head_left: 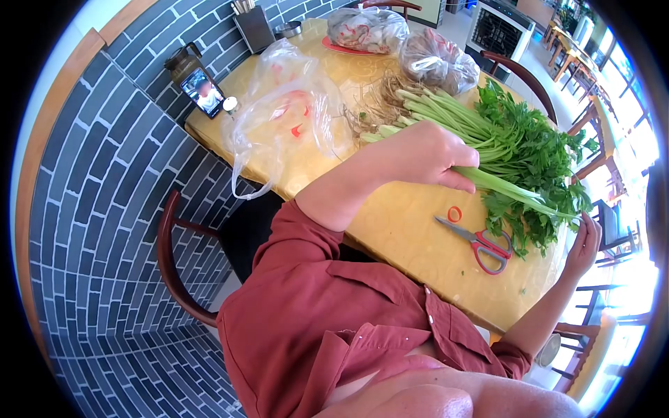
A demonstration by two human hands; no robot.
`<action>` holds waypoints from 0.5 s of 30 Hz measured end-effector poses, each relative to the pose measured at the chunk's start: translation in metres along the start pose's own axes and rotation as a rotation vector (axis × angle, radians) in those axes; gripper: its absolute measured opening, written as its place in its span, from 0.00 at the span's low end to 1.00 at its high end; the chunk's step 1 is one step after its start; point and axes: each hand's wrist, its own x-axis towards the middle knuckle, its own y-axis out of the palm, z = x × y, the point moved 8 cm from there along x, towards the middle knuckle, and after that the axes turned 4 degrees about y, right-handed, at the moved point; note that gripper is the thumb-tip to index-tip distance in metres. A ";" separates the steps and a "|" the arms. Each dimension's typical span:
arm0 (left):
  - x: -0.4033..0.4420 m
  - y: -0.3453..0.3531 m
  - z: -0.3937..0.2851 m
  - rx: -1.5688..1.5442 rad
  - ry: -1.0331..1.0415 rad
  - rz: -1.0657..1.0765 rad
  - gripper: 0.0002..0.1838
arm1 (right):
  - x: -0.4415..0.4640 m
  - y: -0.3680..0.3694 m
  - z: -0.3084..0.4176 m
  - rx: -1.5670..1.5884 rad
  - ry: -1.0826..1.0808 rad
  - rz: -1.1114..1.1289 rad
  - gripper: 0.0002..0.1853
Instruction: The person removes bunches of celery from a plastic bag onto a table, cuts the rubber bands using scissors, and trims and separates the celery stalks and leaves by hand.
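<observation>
A single celery stalk (507, 187) is stretched out above the near side of the celery pile. My left hand (433, 155) is closed around its pale end, thumb toward me. At the leafy end, the fingers of my right hand (587, 244) pinch the tip. Behind the stalk lies a bunch of celery (453, 115), with pale roots to the left and dark green leaves spreading right. Red-and-grey scissors (481, 242) lie on the table just below the held stalk, blades pointing left. A small red ring (454, 213) rests beside the blade tip.
The table (411, 230) has a yellow cover. Crumpled clear plastic bags (286, 104) sit on its left. Filled plastic bags (368, 31) stand at the back. A phone (202, 92) leans against a dark jug (182, 59) by the brick wall. A chair (174, 279) stands left.
</observation>
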 end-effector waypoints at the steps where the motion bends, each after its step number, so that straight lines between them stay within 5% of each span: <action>1: 0.000 0.000 0.000 0.000 -0.003 0.000 0.15 | 0.001 0.001 0.002 -0.016 -0.020 0.010 0.10; 15: 0.000 0.001 0.002 0.062 0.001 0.014 0.15 | 0.003 0.018 0.017 -0.275 -0.119 0.032 0.08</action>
